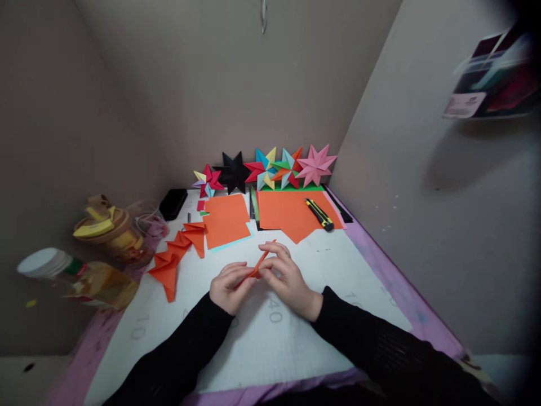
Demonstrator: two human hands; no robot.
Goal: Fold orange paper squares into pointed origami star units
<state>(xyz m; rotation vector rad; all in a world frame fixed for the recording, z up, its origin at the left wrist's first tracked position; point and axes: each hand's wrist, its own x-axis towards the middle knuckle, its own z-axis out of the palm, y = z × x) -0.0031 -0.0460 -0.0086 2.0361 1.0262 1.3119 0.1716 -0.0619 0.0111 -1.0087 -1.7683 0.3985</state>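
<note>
A small folded piece of orange paper (262,259) is held between both hands above the white board. My left hand (231,286) pinches its lower left end between thumb and fingers. On its right side, my right hand (287,277) grips the same paper with thumb and fingertips, and part of it is hidden behind the fingers. To the left lie several folded orange paper units (165,269) in an overlapping row. Beyond my hands are stacked orange paper squares (226,217) and larger orange sheets (283,210).
A yellow and black utility knife (320,215) lies on the larger sheets. Several paper stars (316,165) lean against the back wall. At the left stand a white-capped bottle (101,282), a lidded cup (122,237) and a black phone-like object (173,204). The white board (338,270) covers a purple cloth (416,316).
</note>
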